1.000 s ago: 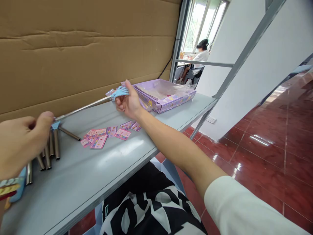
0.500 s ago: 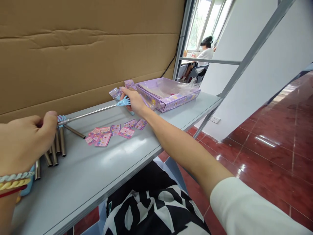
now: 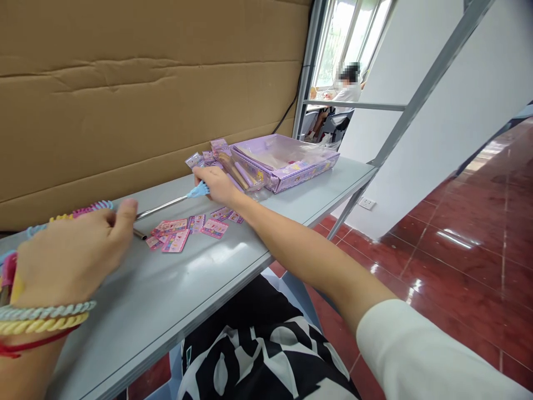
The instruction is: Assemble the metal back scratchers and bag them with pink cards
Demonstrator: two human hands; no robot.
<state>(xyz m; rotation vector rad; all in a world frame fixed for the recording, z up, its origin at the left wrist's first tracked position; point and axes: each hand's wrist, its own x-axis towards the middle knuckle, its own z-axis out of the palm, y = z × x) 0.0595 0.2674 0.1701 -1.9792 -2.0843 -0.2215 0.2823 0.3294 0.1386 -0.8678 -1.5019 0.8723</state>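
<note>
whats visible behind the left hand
The open end of a bronze metal tube pokes out past the left hand; blue, pink and yellow claw-shaped pieces show beyond the knuckles. The hand hides the tube's remainder and anything else there.

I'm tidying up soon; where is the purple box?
In the head view, the purple box sits on the grey table, beside the wrapped packets, right of the right hand.
</note>
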